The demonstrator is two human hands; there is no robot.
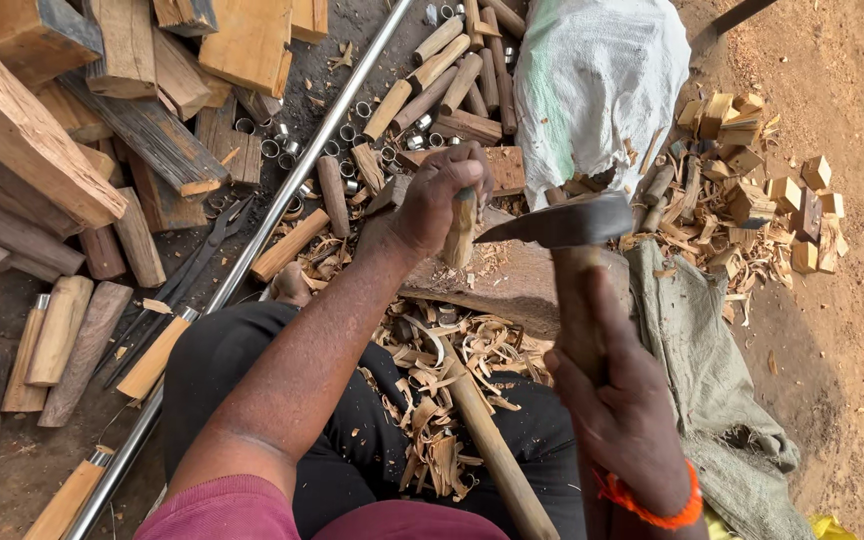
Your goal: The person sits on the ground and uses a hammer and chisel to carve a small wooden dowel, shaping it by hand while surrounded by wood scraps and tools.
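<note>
While the left hand gripped the short wooden peg upright on the chopping block at frame centre, the right hand clasped the adze; judged best: light, shallow strokes, fingers kept high

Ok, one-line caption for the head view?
Left hand steadies a wooden piece upright while right hand holds an adze beside it.
</note>
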